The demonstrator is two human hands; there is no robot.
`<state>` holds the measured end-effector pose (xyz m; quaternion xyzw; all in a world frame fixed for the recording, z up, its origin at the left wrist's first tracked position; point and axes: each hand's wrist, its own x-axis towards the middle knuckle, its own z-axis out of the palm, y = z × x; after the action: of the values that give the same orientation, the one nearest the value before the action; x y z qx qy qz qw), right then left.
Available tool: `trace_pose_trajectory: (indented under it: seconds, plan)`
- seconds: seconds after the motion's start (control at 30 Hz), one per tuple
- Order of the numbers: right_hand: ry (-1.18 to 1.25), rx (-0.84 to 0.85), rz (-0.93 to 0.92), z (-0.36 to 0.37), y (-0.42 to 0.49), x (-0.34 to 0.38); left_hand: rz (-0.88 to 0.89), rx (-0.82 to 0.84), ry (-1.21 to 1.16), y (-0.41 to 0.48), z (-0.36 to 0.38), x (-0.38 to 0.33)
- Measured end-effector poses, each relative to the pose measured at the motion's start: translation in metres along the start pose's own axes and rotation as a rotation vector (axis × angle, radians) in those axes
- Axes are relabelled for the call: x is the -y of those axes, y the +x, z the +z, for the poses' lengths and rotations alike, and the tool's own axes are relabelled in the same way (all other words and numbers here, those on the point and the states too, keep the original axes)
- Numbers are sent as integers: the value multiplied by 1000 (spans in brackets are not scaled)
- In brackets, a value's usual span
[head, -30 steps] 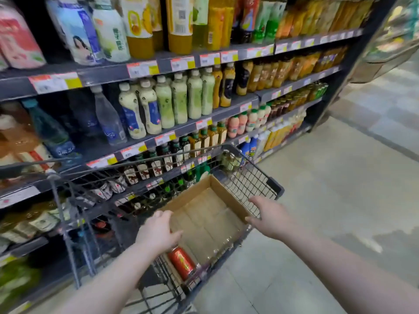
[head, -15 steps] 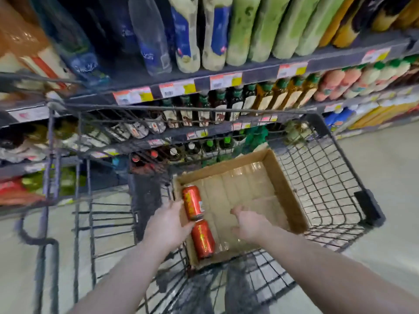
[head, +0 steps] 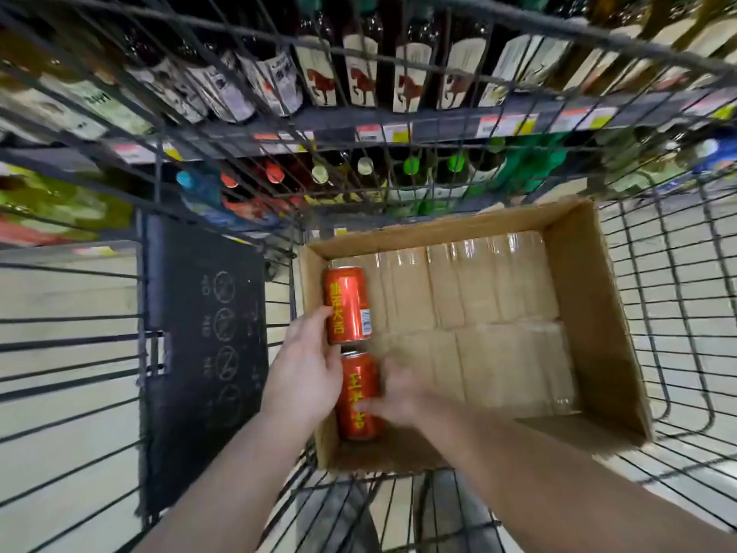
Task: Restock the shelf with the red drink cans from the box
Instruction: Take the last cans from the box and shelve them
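Head view: we are reaching into the box (head: 590, 297), left hand (head: 307, 369) touching the far can (head: 346, 305), right hand (head: 395, 393) seemingly curling, not yet closed, around the near can (head: 359, 397).

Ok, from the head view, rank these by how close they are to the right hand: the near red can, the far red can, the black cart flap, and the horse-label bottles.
1. Near red can: under the right hand, fingers on it.
2. Far red can: just beyond, along the cardboard box's left wall.
3. Black cart flap: off to the left, outside the box.
4. Horse-label bottles: on the shelf beyond the cart.
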<state>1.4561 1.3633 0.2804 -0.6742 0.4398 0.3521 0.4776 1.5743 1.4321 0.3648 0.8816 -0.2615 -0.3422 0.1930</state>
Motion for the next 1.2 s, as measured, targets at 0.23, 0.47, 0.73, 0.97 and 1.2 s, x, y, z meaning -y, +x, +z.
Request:
trace_pose_trajectory:
  seconds: [0.23, 0.47, 0.73, 0.97, 1.2]
  plan:
    - [305, -68, 19, 28, 18, -2, -98, -103, -174, 11, 17, 14]
    - [306, -124, 4, -12, 3, -30, -159, 0, -207, 24, 39, 4]
    - [444, -302, -12, -89, -10, -79, -337, -108, -42, 63, 69, -13]
    - [558, -368, -2, -104, 1, -91, -444, 33, -51, 77, 99, -1]
    - [530, -374, -27, -109, -4, -96, -507, -44, -308, 85, 111, 0]
